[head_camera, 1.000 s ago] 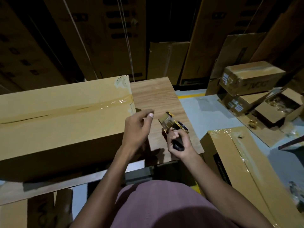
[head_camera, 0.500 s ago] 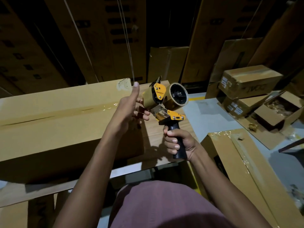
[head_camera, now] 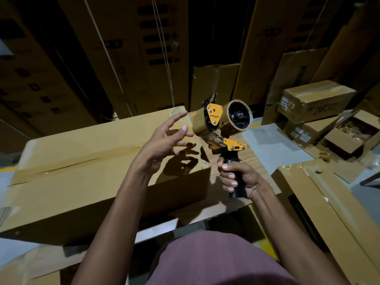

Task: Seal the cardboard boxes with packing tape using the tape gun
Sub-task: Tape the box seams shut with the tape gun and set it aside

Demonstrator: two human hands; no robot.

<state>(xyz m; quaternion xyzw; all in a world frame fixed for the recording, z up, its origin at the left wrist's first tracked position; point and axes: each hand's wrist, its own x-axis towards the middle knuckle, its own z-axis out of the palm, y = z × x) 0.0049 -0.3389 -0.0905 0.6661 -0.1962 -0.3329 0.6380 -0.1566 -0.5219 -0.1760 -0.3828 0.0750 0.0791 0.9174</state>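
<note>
One head-worn camera looks forward and steeply down, close over a long cardboard box (head_camera: 98, 173) at the frame's left and centre; stacked cartons (head_camera: 115, 48) fill the top, the wearer's lap the bottom edge.

The place looks like a dim warehouse or packing room. Tall flat cartons (head_camera: 127, 48) lean in rows along the back, taped boxes (head_camera: 316, 99) sit stacked on the right, an open box (head_camera: 353, 134) lies on the grey floor (head_camera: 273, 145), and a large box (head_camera: 82, 171) rests on a wooden table (head_camera: 253, 159).
</note>
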